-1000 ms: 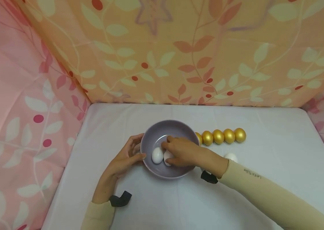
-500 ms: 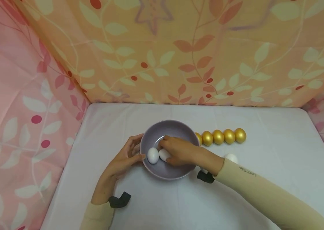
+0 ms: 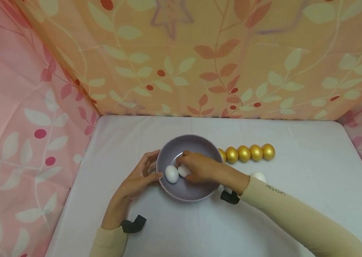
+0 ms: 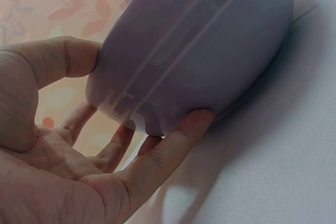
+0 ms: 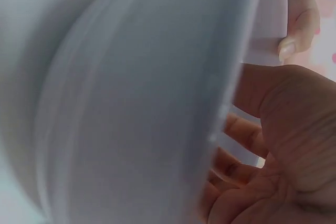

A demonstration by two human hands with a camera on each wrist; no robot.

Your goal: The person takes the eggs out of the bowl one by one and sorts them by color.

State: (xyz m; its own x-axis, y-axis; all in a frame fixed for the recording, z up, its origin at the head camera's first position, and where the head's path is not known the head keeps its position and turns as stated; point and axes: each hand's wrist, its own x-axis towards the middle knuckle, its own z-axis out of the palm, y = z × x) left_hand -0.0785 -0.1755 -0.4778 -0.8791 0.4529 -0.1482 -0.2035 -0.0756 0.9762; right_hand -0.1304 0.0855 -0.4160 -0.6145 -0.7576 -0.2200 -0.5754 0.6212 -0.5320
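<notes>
A purple-grey bowl (image 3: 197,142) stands on the white-covered table. My left hand (image 3: 139,178) holds its left side; in the left wrist view the thumb lies by the rim and the fingertips press the outer wall of the bowl (image 4: 210,51). My right hand (image 3: 201,169) reaches inside, its fingers curled round a white egg (image 3: 184,171) low in the bowl. Beside that egg, to the left, lies another white egg (image 3: 172,174). From the right wrist, the bowl's wall (image 5: 142,103) hides the fingertips of the right hand (image 5: 294,135) and what they hold.
Several golden eggs (image 3: 244,153) form a row right of the bowl; its left end is partly hidden behind the rim. A white egg (image 3: 259,176) shows behind the right sleeve (image 3: 296,210). Patterned cloth (image 3: 216,71) rises behind the table and at both sides.
My right hand has shifted slightly left inside the bowl, along with the egg it holds. The other white egg there has also moved left. My left hand stays at the bowl.
</notes>
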